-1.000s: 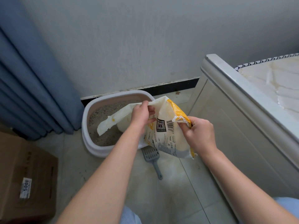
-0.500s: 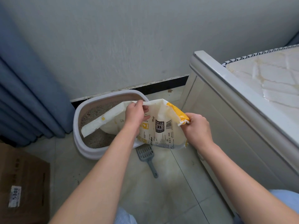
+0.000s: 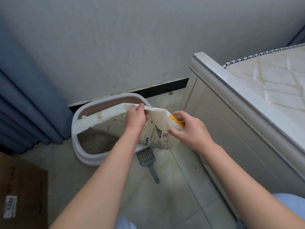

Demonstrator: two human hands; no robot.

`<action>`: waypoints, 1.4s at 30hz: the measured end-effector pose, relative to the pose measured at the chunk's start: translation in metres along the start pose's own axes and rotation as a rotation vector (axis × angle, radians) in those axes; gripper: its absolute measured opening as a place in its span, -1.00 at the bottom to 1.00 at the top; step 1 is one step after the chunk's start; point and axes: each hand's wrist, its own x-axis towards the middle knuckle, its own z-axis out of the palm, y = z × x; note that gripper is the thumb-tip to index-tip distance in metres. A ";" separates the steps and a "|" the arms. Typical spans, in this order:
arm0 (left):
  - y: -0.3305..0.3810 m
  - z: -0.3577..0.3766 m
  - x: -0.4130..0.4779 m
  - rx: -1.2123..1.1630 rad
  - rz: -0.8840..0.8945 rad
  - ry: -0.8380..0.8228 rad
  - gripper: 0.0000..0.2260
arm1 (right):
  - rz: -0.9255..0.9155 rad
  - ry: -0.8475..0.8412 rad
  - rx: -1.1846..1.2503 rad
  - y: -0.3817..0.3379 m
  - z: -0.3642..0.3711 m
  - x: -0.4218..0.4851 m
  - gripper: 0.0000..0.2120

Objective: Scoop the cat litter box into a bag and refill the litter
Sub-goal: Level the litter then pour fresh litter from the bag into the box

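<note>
The litter bag [image 3: 158, 119] hung over the litter box [image 3: 89, 161] at the floor's far edge, long axis running from its mouth at left to its yellow-striped end at right, the left hand [image 3: 136, 118] pinching the top fold in a narrow grip, the right hand [image 3: 189, 129] curling its grip round that end.

litter box [image 3: 85, 157]: interior half hidden by bag [image 3: 113, 119] | scoop [image 3: 147, 160]: top under bag | cardboard box [image 3: 21, 192]: cut off left

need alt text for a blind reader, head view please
A person's left hand and right hand hold a white printed plastic litter bag with a yellow edge over an oval white-rimmed litter box holding grey litter. A grey slotted plastic scoop lies on the tiled floor beside the box.
</note>
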 end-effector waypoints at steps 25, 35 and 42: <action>0.001 -0.086 0.003 -0.378 -0.353 0.221 -0.67 | -0.080 0.167 -0.126 -0.016 0.047 0.015 -0.84; 0.020 -0.073 0.009 -0.271 -0.064 0.165 -0.89 | 0.094 0.165 -0.148 0.006 0.041 0.020 -0.84; 0.021 -0.037 -0.004 -0.235 0.006 -0.005 -0.89 | 0.214 0.078 -0.195 0.025 0.031 0.018 -0.84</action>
